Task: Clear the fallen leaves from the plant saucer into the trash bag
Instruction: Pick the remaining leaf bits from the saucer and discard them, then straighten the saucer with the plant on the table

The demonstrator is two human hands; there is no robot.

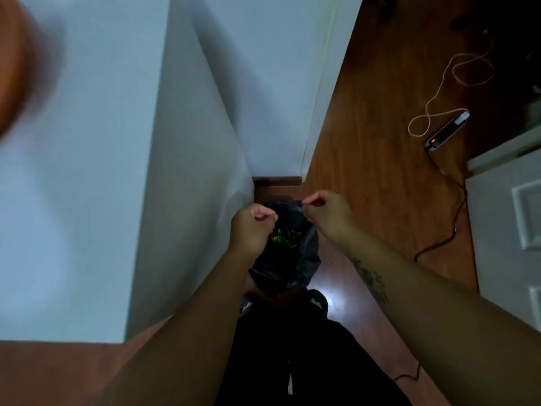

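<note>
A white wall (87,177) fills the left half of the view, its corner edge running down to a brown wooden floor (366,159) on the right. Both bare forearms reach forward from the near edge toward the middle. The left hand (251,227) is clenched, thumb and forefinger pinching the left rim of a black bag (295,265). The right hand (328,213), knuckles up, pinches the far right rim the same way. Between them the bag hangs with its mouth held apart, just beside the wall corner and above the floor. Green leaves (285,238) lie inside the bag, below and between the two grips. Dark clothing (307,361) sits below the bag at the near edge. Far right on the floor lie a power strip (446,131), a looped pale cord (456,80) and a dark cable (450,218). A blurred orange curved object (10,68) shows at the far left edge.
</note>
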